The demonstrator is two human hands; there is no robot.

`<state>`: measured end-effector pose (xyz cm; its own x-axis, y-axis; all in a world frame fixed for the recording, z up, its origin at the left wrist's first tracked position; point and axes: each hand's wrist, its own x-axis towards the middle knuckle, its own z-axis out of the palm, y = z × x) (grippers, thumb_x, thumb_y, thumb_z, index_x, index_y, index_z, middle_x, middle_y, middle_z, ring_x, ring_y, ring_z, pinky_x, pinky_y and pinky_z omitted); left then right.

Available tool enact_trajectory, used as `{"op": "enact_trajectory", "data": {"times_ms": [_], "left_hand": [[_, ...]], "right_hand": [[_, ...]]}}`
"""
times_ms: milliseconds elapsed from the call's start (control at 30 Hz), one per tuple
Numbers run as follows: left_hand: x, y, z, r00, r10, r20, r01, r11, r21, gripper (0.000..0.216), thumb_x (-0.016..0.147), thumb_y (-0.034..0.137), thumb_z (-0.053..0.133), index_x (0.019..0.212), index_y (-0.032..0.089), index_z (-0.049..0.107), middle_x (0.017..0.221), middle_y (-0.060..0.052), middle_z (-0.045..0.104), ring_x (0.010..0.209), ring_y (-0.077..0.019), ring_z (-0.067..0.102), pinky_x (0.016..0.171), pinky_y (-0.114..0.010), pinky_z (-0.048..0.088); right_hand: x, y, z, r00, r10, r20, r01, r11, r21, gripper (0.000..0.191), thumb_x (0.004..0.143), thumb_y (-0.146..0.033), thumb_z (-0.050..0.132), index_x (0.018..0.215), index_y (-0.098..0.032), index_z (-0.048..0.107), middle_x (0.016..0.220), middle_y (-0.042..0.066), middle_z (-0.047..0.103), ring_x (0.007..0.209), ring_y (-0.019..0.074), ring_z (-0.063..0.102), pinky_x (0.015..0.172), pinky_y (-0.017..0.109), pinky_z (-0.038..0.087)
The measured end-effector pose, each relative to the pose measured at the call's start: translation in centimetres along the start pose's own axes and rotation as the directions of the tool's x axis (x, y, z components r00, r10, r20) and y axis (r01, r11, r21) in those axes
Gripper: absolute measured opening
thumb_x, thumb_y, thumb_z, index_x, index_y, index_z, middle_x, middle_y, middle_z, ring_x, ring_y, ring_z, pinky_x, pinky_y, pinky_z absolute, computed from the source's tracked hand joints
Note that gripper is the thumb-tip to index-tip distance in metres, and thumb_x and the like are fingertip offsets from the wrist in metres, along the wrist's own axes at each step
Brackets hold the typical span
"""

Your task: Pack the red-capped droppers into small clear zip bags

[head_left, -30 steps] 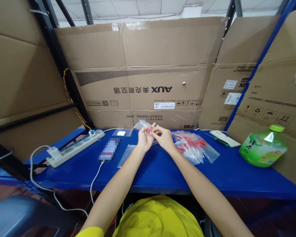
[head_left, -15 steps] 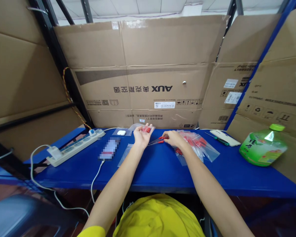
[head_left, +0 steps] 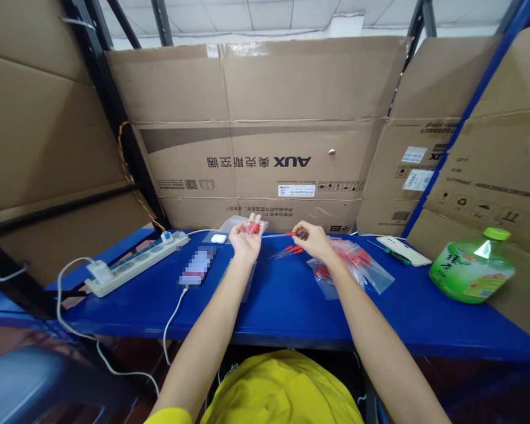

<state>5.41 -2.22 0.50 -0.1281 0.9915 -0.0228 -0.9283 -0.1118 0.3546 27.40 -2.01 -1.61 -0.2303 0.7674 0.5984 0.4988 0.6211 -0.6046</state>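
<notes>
My left hand (head_left: 244,240) is raised above the blue shelf (head_left: 282,306), palm up, holding a small clear bag with red parts (head_left: 247,226). My right hand (head_left: 311,240) pinches a thin red-handled pin (head_left: 282,235) and holds it level, its tip pointing toward the bag. A few more red-handled pins (head_left: 289,251) lie on the shelf between my hands. A pile of clear bags with red parts (head_left: 351,263) lies just right of my right wrist.
A white power strip (head_left: 135,264) and a charging phone (head_left: 197,266) lie to the left, a white earbud case (head_left: 218,238) behind them. A green bottle (head_left: 472,268), a screwdriver (head_left: 391,249) and a white flat object (head_left: 403,248) sit on the right. Cardboard boxes (head_left: 265,129) line the back.
My hands parted. The left hand lifted the small bag palm up. The right hand went down to the loose pins, then came up holding one toward the bag.
</notes>
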Motion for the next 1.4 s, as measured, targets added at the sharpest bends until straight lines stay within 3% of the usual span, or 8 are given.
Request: {"op": "enact_trajectory", "data": {"times_ms": [100,167,400,567,833,1167,1400], "left_hand": [[-0.1,0.5,0.1,0.997,0.079,-0.006,-0.079,0.996,-0.047,0.032,0.085,0.017,0.045,0.113,0.018,0.061,0.139,-0.014,0.064,0.133,-0.0261,0.062,0.097,-0.038,0.059],[-0.1,0.6,0.1,0.994,0.109,-0.021,-0.110,0.993,-0.050,0.028,0.085,0.016,0.046,0.109,0.019,0.061,0.142,-0.013,0.063,0.133,-0.0253,0.062,0.096,-0.035,0.060],[-0.1,-0.3,0.2,0.999,0.047,-0.003,-0.047,0.999,-0.008,0.020,0.081,0.010,0.050,0.094,0.018,0.062,0.137,-0.012,0.066,0.131,-0.0267,0.063,0.098,-0.038,0.060],[-0.6,-1.3,0.4,0.999,0.020,0.050,-0.023,0.998,0.062,0.018,0.078,0.003,0.051,0.081,0.018,0.059,0.137,-0.011,0.066,0.134,-0.0268,0.061,0.100,-0.036,0.058],[-0.7,-1.0,0.5,0.999,-0.026,0.020,0.025,0.999,0.042,0.015,0.086,0.014,0.046,0.086,0.016,0.060,0.129,-0.015,0.069,0.129,-0.0285,0.064,0.107,-0.048,0.054],[0.2,-0.6,-0.1,1.000,-0.017,-0.017,0.017,1.000,0.005,0.017,0.088,0.016,0.046,0.095,0.016,0.062,0.118,-0.015,0.070,0.122,-0.0265,0.068,0.104,-0.046,0.056],[0.1,-0.5,0.2,0.999,-0.016,-0.028,0.017,1.000,0.005,0.013,0.090,0.018,0.048,0.089,0.017,0.060,0.116,-0.013,0.071,0.123,-0.0261,0.067,0.103,-0.043,0.057]], "right_hand": [[0.2,-1.3,-0.9,0.988,-0.012,-0.155,0.022,0.998,0.062,0.010,0.079,-0.028,0.065,0.085,-0.020,0.066,0.075,0.001,0.073,0.067,0.0172,0.067,0.068,0.029,0.054],[0.1,-2.0,-1.1,0.981,-0.016,-0.193,0.031,0.997,0.076,0.010,0.079,-0.029,0.066,0.085,-0.021,0.066,0.077,0.003,0.074,0.070,0.0184,0.069,0.070,0.030,0.055],[-0.2,-3.3,0.5,0.991,-0.076,-0.107,0.080,0.996,0.038,0.005,0.081,-0.027,0.065,0.082,-0.022,0.065,0.071,0.000,0.071,0.064,0.0167,0.065,0.068,0.028,0.052],[-0.3,-3.4,1.9,0.988,-0.107,-0.110,0.106,0.994,-0.013,0.004,0.082,-0.025,0.064,0.084,-0.022,0.065,0.078,0.001,0.073,0.070,0.0175,0.067,0.070,0.029,0.051],[-0.7,-4.4,2.1,0.985,-0.114,-0.127,0.128,0.986,0.107,0.006,0.082,-0.027,0.066,0.082,-0.022,0.064,0.075,0.000,0.072,0.066,0.0167,0.065,0.068,0.028,0.052],[-0.7,-4.8,1.9,0.990,-0.049,-0.134,0.076,0.976,0.203,0.012,0.082,-0.033,0.068,0.082,-0.022,0.063,0.071,0.000,0.070,0.064,0.0168,0.064,0.066,0.029,0.052],[0.0,-3.3,0.3,0.969,0.016,-0.248,0.041,0.974,0.223,0.016,0.080,-0.036,0.072,0.082,-0.021,0.064,0.072,0.002,0.070,0.066,0.0175,0.063,0.065,0.029,0.051]]}}
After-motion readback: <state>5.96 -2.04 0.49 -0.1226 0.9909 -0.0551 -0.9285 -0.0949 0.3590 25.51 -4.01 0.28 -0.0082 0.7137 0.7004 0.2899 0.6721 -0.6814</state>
